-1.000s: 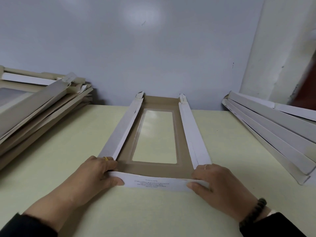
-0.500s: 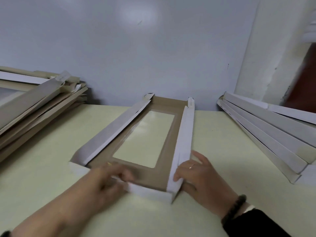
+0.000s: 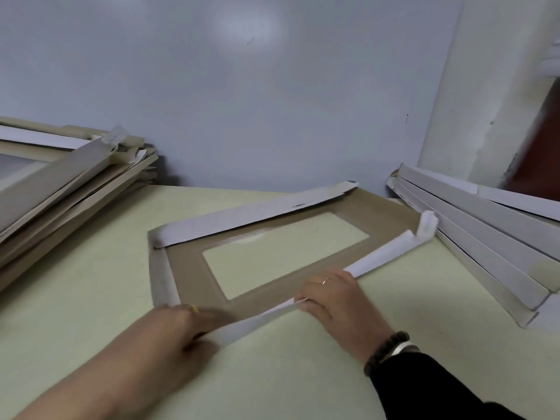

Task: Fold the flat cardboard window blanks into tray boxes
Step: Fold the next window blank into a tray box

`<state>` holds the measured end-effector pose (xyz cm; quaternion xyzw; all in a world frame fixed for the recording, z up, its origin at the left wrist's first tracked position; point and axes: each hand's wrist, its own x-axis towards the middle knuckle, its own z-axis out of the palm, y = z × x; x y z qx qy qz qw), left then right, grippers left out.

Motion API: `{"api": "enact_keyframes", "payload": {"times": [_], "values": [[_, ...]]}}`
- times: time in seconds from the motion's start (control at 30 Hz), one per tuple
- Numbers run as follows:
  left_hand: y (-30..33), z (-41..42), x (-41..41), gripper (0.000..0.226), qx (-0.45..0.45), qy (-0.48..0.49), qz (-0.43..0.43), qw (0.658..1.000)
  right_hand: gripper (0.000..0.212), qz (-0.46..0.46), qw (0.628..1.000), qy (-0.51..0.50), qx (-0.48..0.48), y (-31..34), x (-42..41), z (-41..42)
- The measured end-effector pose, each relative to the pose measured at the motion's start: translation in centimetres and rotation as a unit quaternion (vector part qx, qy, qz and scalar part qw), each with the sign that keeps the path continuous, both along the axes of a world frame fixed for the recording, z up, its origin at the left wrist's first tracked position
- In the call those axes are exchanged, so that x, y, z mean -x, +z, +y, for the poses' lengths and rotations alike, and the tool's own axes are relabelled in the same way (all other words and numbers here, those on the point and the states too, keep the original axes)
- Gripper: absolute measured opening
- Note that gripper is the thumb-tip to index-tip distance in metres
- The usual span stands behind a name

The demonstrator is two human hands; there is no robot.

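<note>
A brown cardboard window blank (image 3: pixel 194 286) with white outer faces lies on the pale green table (image 3: pixel 288 374), turned diagonally with its far end toward the right. Its two long side flaps are folded inward; a clear window shows the table through the middle. My left hand (image 3: pixel 181 325) is blurred and rests on the near corner, fingers over the white side flap. My right hand (image 3: pixel 330 295) holds the same near long side flap further along, thumb at its edge.
A pile of flat blanks (image 3: pixel 60 189) lies at the left against the grey wall. A stack of folded white-sided trays (image 3: pixel 485 237) leans at the right, close to the blank's far corner.
The blank has swung clockwise on the table, its far end now pointing right. Both hands moved from the short near end flap to the long side flap.
</note>
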<state>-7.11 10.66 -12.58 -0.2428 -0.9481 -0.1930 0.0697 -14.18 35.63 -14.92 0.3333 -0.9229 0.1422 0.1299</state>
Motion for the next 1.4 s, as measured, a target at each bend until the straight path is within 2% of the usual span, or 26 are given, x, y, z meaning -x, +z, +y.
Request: {"api": "enact_keyframes", "payload": {"times": [0.07, 0.13, 0.2, 0.33, 0.47, 0.57, 0.63, 0.73, 0.8, 0.87, 0.93, 1.0, 1.07, 1.17, 1.23, 1.3, 1.33, 1.4], "values": [[0.0, -2.6, 0.4, 0.061, 0.004, 0.026, -0.035, 0.999, 0.02, 0.006, 0.999, -0.04, -0.005, 0.0, 0.7, 1.0], [-0.1, -4.7, 1.0, 0.062, -0.003, 0.086, -0.027, 0.996, 0.016, -0.001, 0.997, -0.078, 0.006, -0.1, 1.1, 2.4], [-0.7, -6.5, 1.6, 0.067, -0.012, 0.156, -0.01, 0.988, 0.025, -0.007, 0.993, -0.112, 0.035, -0.1, 1.3, 4.2], [-1.9, -7.9, 2.2, 0.032, 0.041, 0.237, 0.053, 0.969, 0.022, -0.03, 0.975, -0.219, 0.032, -0.1, 1.4, 8.4], [-2.4, -6.6, 2.5, 0.035, 0.044, 0.266, 0.118, 0.956, 0.023, -0.017, 0.959, -0.28, 0.045, 0.2, 1.0, 10.9], [-2.0, -4.2, 2.4, 0.036, 0.021, 0.221, 0.148, 0.964, 0.028, -0.027, 0.967, -0.254, 0.022, 0.4, 0.1, 8.5], [-2.1, -2.0, 2.2, 0.05, -0.017, 0.161, 0.108, 0.981, 0.017, -0.01, 0.975, -0.223, -0.011, 0.9, -0.7, 5.8], [-2.8, 2.2, 1.8, 0.072, -0.031, 0.078, 0.053, 0.995, 0.024, 0.01, 0.987, -0.138, -0.08, 0.8, -2.4, 1.1], [-3.2, 5.0, 1.5, 0.064, -0.008, 0.036, 0.055, 0.998, 0.018, 0.046, 0.993, -0.075, -0.077, 0.8, -3.9, -1.1], [-2.9, 6.7, 1.3, 0.044, 0.038, 0.013, 0.094, 0.995, 0.026, 0.054, 0.997, -0.057, -0.028, 1.8, -5.1, -1.9], [-2.8, 6.7, 1.7, 0.034, 0.054, 0.004, 0.114, 0.992, 0.042, 0.011, 0.999, -0.021, -0.026, 2.4, -5.3, -1.3], [-2.8, 5.8, 2.4, 0.013, 0.053, 0.005, 0.131, 0.99, 0.059, -0.065, 0.998, 0.027, -0.002, 1.6, -4.8, 0.7], [-2.8, 4.6, 3.2, 0.021, 0.049, 0.028, 0.107, 0.993, 0.067, -0.086, 0.996, 0.039, 0.002, 1.6, -4.1, 2.7], [-2.4, 2.6, 4.0, 0.019, 0.049, 0.043, 0.067, 0.996, 0.077, -0.131, 0.991, 0.038, 0.01, 1.3, -3.6, 5.2], [-2.8, 1.4, 4.9, 0.018, 0.009, 0.065, 0.046, 0.997, 0.082, -0.151, 0.988, 0.034, 0.01, 1.1, -3.4, 6.5], [-2.9, 0.5, 5.5, 0.014, -0.105, 0.115, -0.042, 0.987, 0.075, -0.162, 0.987, 0.008, 0.016, 1.0, -3.4, 7.6], [-2.9, 0.2, 5.6, 0.012, -0.184, 0.126, -0.098, 0.97, 0.069, -0.149, 0.989, -0.007, 0.022, 0.8, -3.4, 7.9], [-3.1, -0.5, 5.7, 0.01, -0.206, 0.146, -0.131, 0.959, 0.059, -0.107, 0.994, -0.02, 0.013, 0.4, -3.6, 7.6]]}}
